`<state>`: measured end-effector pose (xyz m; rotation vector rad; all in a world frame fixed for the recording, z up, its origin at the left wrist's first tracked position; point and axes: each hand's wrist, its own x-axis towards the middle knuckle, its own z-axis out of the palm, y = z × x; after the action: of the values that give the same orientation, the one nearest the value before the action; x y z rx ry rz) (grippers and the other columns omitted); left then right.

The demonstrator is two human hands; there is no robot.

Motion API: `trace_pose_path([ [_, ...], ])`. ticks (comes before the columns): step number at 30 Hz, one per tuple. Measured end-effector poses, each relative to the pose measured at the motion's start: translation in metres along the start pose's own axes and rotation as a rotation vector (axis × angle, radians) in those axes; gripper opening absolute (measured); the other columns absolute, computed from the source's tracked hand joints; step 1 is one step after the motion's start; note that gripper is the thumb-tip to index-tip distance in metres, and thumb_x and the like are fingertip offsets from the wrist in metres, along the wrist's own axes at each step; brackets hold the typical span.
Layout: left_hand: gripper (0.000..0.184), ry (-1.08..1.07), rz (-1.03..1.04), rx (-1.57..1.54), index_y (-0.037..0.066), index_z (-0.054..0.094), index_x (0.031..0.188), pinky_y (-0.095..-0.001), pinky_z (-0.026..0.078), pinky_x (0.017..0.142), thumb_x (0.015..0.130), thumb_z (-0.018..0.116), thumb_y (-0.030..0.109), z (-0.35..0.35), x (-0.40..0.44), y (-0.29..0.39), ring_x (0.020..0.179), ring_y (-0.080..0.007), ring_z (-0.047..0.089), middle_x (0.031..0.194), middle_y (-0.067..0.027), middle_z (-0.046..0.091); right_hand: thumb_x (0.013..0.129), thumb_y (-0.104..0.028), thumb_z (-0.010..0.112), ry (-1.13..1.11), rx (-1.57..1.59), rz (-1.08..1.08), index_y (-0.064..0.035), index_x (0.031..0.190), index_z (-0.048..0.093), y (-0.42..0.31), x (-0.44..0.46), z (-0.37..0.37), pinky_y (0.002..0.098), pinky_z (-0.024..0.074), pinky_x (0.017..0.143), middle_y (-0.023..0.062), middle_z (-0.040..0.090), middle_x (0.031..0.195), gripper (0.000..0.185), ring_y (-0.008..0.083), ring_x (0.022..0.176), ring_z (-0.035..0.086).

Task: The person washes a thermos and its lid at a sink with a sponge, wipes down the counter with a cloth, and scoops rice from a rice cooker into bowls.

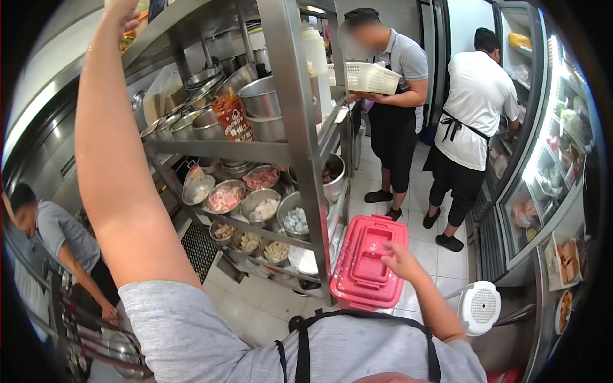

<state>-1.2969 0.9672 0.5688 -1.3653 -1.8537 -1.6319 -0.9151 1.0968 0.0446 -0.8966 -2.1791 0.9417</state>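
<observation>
My left arm reaches high. My left hand [124, 18] is at the top edge of the view beside the upper shelf, partly cut off. Its visible fingers look curled, and what they hold, if anything, cannot be made out. Close by are a colourful package [129, 41] and a dark flat item [156, 7]. My right hand [399, 260] is open with fingers apart, over the right part of a red lidded bin [341, 277]. Whether it touches the lid I cannot tell. The bin's lid has a handle recess and lies shut.
A metal rack [290, 127] holds steel pots [260, 97], a red-labelled jar [232, 118] and several bowls of food [225, 196]. One person [399, 83] carries a white basket [367, 78]; another [476, 96] is at a glass-door fridge [543, 159]. A third [64, 236] bends at left. A white stool [480, 307] stands right.
</observation>
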Motion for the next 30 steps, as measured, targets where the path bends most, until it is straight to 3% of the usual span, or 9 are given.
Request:
trace_pose_path([
  [2,0.078,0.229,-0.008,-0.050,0.013,0.027,0.130,-0.0393,0.037,0.087,0.069,0.057,0.053,0.016,0.020,-0.004,0.110,-0.0290,0.042,0.125,-0.0178,0.038,0.073,-0.018,0.060,-0.024,-0.116,-0.099,-0.0020,0.110,0.046,-0.065,0.039,-0.007,0.0330,0.0446,0.075,0.0152,0.050,0.101,0.043,0.0271,0.089,0.053],
  [5,0.072,0.238,0.027,-0.015,0.013,0.033,0.127,-0.0381,0.037,0.087,0.070,0.057,0.051,0.028,0.055,-0.009,0.110,-0.0299,0.042,0.125,-0.0196,0.036,0.070,-0.018,0.062,0.066,-0.214,-0.340,-0.0032,0.113,0.043,-0.120,0.080,-0.011,0.0342,0.0430,0.078,0.0149,0.048,0.104,0.049,0.0278,0.095,0.050],
  [8,0.070,0.266,0.344,0.141,0.007,0.035,0.125,-0.0377,0.036,0.089,0.072,0.057,0.048,0.036,0.120,-0.026,0.111,-0.0305,0.041,0.125,-0.0204,0.037,0.067,-0.015,0.063,0.150,-0.170,-0.319,-0.0049,0.118,0.038,-0.165,0.107,-0.017,0.0326,0.0388,0.082,0.0140,0.042,0.110,0.058,0.0231,0.093,0.048],
  [9,0.066,0.239,0.413,0.051,-0.002,0.037,0.121,-0.0379,0.034,0.093,0.074,0.057,0.041,0.043,0.124,-0.024,0.111,-0.0314,0.041,0.123,-0.0204,0.039,0.066,-0.025,0.066,0.149,-0.172,-0.276,-0.0054,0.126,0.027,-0.171,0.115,-0.016,0.0364,0.0376,0.083,0.0156,0.034,0.118,0.074,0.0257,0.096,0.047],
  [10,0.067,0.454,0.542,0.371,-0.003,0.035,0.121,-0.0381,0.035,0.091,0.074,0.058,0.038,0.048,0.166,-0.040,0.110,-0.0308,0.042,0.122,-0.0209,0.040,0.066,-0.027,0.067,0.224,-0.176,-0.319,-0.0042,0.126,0.025,-0.176,0.124,-0.010,0.0366,0.0372,0.084,0.0174,0.032,0.120,0.077,0.0281,0.099,0.044],
  [14,0.070,0.253,0.438,0.048,-0.004,0.029,0.123,-0.0379,0.038,0.089,0.074,0.060,0.035,0.049,0.147,-0.017,0.110,-0.0305,0.042,0.123,-0.0227,0.037,0.063,-0.037,0.069,0.390,-0.177,-0.456,0.0023,0.128,0.014,-0.180,0.155,0.025,0.0386,0.0343,0.089,0.0247,0.023,0.124,0.093,0.0354,0.109,0.034],
  [24,0.082,0.034,0.262,-0.005,-0.004,0.013,0.128,-0.0375,0.044,0.083,0.072,0.064,0.028,0.039,0.118,0.006,0.109,-0.0298,0.044,0.125,-0.0270,0.031,0.059,-0.033,0.069,0.553,-0.177,-0.476,0.0036,0.125,0.020,-0.177,0.179,0.056,0.0412,0.0300,0.090,0.0228,0.029,0.121,0.090,0.0342,0.110,0.032],
  [30,0.094,0.169,0.354,-0.233,-0.001,-0.001,0.131,-0.0381,0.046,0.082,0.071,0.066,0.026,0.038,0.137,0.001,0.107,-0.0300,0.045,0.124,-0.0289,0.030,0.061,-0.045,0.067,0.425,-0.262,-0.450,0.0020,0.127,0.021,-0.186,0.175,0.028,0.0440,0.0223,0.096,0.0236,0.026,0.125,0.092,0.0372,0.118,0.025],
])
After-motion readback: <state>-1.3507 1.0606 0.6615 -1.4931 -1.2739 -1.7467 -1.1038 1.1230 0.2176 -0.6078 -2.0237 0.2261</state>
